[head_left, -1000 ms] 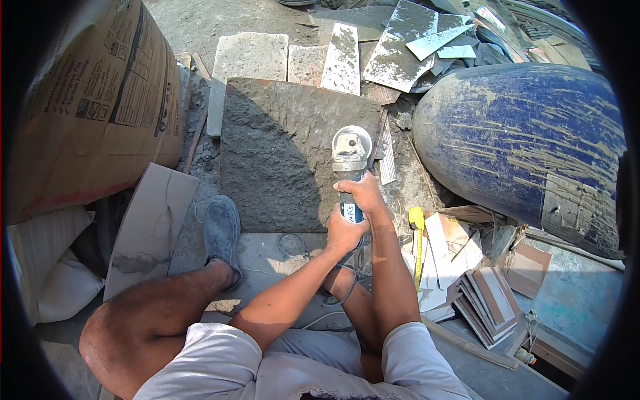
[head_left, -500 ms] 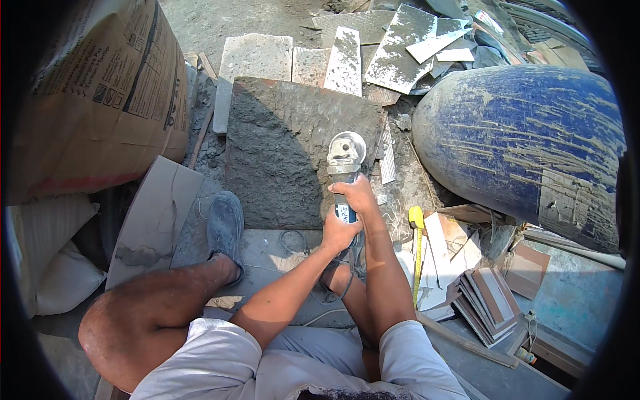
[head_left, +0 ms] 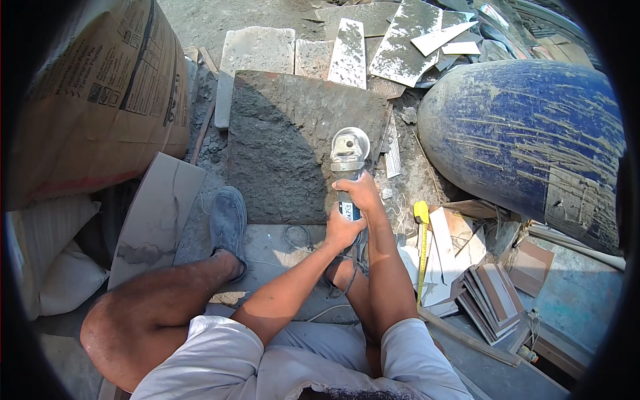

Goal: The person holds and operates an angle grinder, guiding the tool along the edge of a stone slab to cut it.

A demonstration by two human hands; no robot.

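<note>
An angle grinder point(head_left: 348, 152) is held in both my hands over the right part of a rough, mortar-covered slab point(head_left: 280, 140), its head pointing away from me. My right hand point(head_left: 363, 192) is wrapped round the upper body just behind the metal head, while my left hand point(head_left: 342, 229) grips lower, toward the rear. A cord point(head_left: 295, 240) lies looped on the ground below them. Right of my forearms, a yellow tape measure point(head_left: 421, 233) lies extended beside white tile offcuts point(head_left: 440, 243).
A large brown sack point(head_left: 110, 107) and a leaning tile point(head_left: 150, 220) stand at left, near my foot point(head_left: 227, 220). A scuffed blue drum point(head_left: 513, 133) lies at right, above stacked tile pieces point(head_left: 490, 297). Broken tiles point(head_left: 407, 47) and concrete blocks point(head_left: 257, 50) lie beyond the slab.
The grinder has shifted slightly left and a little nearer me over the slab, both hands staying on it. The whole view has moved slightly as my head moved.
</note>
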